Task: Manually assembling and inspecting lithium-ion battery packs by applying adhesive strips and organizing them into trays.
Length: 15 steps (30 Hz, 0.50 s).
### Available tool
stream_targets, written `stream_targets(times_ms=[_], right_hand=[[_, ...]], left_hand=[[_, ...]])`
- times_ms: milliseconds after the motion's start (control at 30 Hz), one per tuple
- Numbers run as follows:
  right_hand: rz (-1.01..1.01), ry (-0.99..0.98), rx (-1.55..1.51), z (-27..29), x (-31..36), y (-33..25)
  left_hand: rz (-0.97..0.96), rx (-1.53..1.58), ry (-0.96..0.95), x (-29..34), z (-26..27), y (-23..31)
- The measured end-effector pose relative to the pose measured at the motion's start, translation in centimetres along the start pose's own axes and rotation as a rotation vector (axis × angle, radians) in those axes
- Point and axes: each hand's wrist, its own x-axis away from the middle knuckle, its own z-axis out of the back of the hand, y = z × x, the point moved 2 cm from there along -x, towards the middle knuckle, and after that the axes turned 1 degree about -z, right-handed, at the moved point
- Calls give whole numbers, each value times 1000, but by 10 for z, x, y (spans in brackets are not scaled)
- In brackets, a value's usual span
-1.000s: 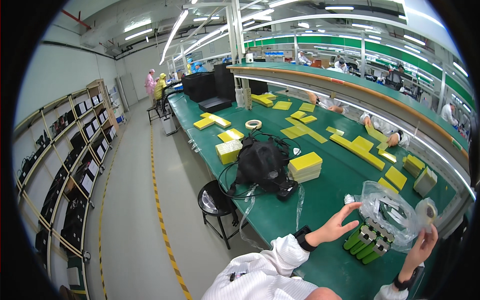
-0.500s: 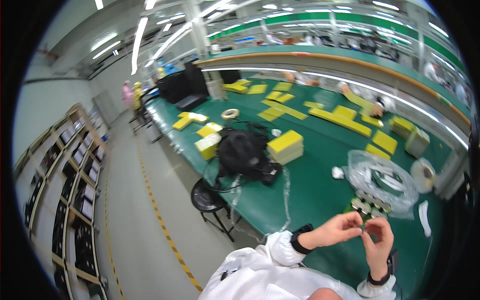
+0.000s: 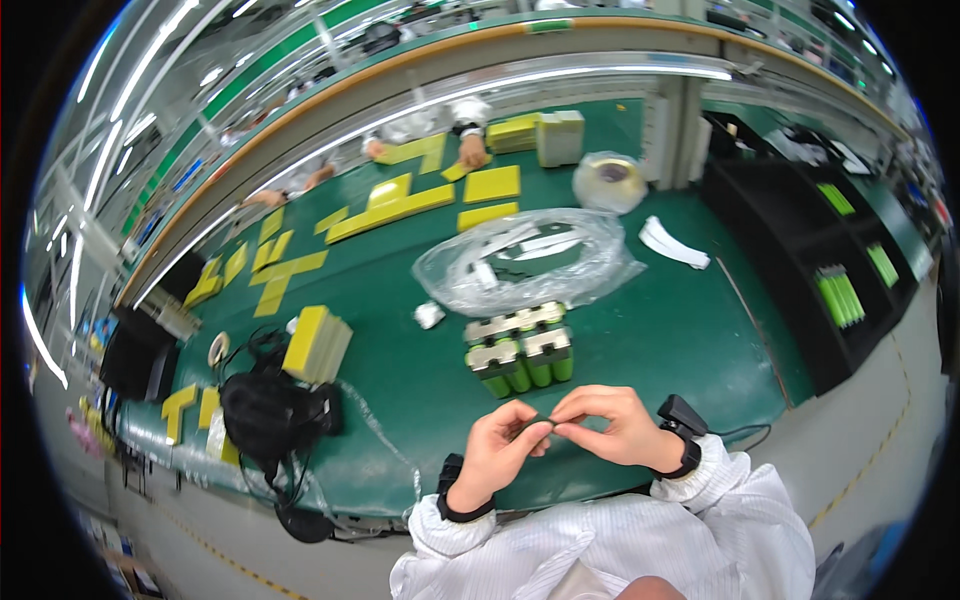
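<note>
My left hand [image 3: 503, 447] and my right hand [image 3: 612, 424] meet fingertip to fingertip just above the table's near edge. Each is closed in a pinch, and a small, thin dark piece shows between them, too small to name. Just beyond my fingers stands a battery pack [image 3: 508, 368] of green cylindrical cells, topped with shiny metal plates; neither hand touches it. Behind the pack lies a clear plastic bag [image 3: 610, 268] in a loose ring, with white strips inside.
Left on the green table [image 3: 390, 345] sit a black bag [image 3: 262, 412] and stacked yellow-topped blocks [image 3: 318, 345]. Yellow sheets [image 3: 390, 212] lie farther back, near a co-worker's hands [image 3: 472, 152]. A black compartment rack [image 3: 775, 270] with green cells stands right, a tape roll [image 3: 610, 182] behind.
My view has swung to the right, bringing the black rack and the whole battery pack into sight. Both hands stay pinched together, now in front of the pack.
</note>
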Motion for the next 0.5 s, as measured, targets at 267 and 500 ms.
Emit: stream_targets(times_ms=[267,500], right_hand=[[-197,107,-31,87,-23,34],[-196,183,300,134,-36,72]], left_hand=[[75,-412,-6,-12,-6,-6],[-35,-804,-145,-42,-17,-38]])
